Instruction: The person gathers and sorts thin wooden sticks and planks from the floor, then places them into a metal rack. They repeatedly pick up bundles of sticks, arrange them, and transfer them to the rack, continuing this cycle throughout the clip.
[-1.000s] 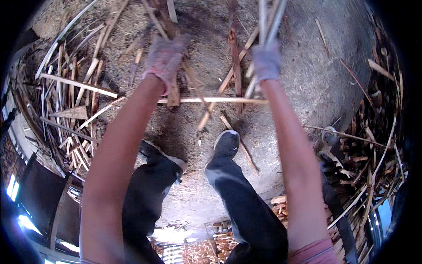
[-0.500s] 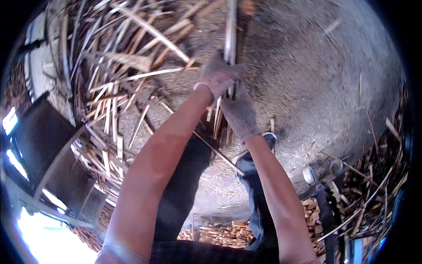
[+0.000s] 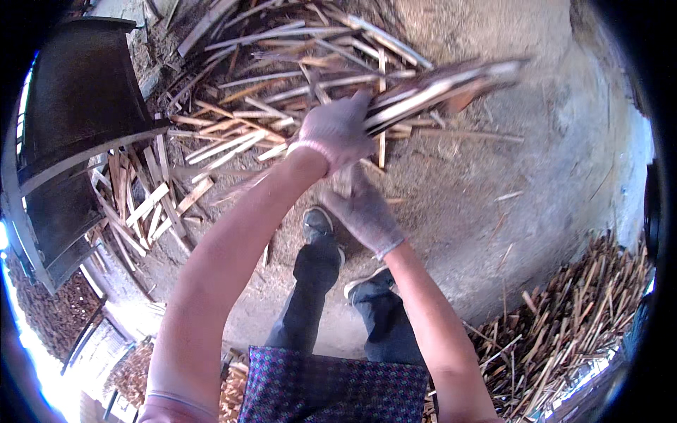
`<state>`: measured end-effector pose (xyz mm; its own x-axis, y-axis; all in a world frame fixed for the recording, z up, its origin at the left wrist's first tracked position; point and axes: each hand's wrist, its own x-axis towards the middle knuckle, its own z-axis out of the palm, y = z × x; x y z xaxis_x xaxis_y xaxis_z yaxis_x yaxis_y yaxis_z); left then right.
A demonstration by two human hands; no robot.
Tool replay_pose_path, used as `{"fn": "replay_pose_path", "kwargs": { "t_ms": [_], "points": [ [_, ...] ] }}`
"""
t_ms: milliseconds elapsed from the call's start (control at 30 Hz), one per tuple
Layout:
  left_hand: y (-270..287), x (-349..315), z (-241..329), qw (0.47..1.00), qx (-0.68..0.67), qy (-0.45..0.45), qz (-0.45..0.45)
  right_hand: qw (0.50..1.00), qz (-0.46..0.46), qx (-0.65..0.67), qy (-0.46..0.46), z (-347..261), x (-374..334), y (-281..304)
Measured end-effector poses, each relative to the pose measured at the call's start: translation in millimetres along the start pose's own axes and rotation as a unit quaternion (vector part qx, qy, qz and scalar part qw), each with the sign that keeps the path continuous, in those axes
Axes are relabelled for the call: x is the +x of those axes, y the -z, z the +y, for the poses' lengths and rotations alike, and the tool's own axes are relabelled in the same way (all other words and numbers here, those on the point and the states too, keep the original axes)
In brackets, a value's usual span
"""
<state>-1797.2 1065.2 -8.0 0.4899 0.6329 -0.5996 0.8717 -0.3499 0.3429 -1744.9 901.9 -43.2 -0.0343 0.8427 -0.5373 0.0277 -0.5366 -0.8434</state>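
Observation:
My left hand (image 3: 334, 134), in a pale knitted glove, is closed round a bundle of thin wood strips (image 3: 437, 93). The bundle points to the far right, and its far end is blurred. Just below and nearer to me is my right hand (image 3: 368, 217), gloved alike. Its thumb and fingers are stretched apart, and nothing shows in them. The left hand hides the part of the strips that it grips.
Loose wood strips (image 3: 243, 144) lie scattered on the floor ahead and to the left. A dark curved metal panel (image 3: 84, 92) stands at the left. A big heap of sticks (image 3: 557, 331) fills the lower right. My shoes (image 3: 318, 221) are close below the hands.
The bundle has swung from pointing straight ahead to pointing right. My right hand has let go of it, while the left still grips. The whole view has turned.

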Motion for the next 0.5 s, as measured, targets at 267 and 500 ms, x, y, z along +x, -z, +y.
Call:
{"fn": "replay_pose_path", "kwargs": {
  "t_ms": [267, 500],
  "points": [
    [-32.8, -67.8, -108.9, 0.99, 0.02, 0.123, 0.063, 0.99, -0.033, -0.106, -0.088, 68.9, -47.8, 7.2],
    [-201.3, -252.0, -175.8, 0.786, -0.493, 0.367, 0.074, 0.947, -0.066, -0.247, -0.193, 78.8, -37.9, 55.9]
  ]
}}
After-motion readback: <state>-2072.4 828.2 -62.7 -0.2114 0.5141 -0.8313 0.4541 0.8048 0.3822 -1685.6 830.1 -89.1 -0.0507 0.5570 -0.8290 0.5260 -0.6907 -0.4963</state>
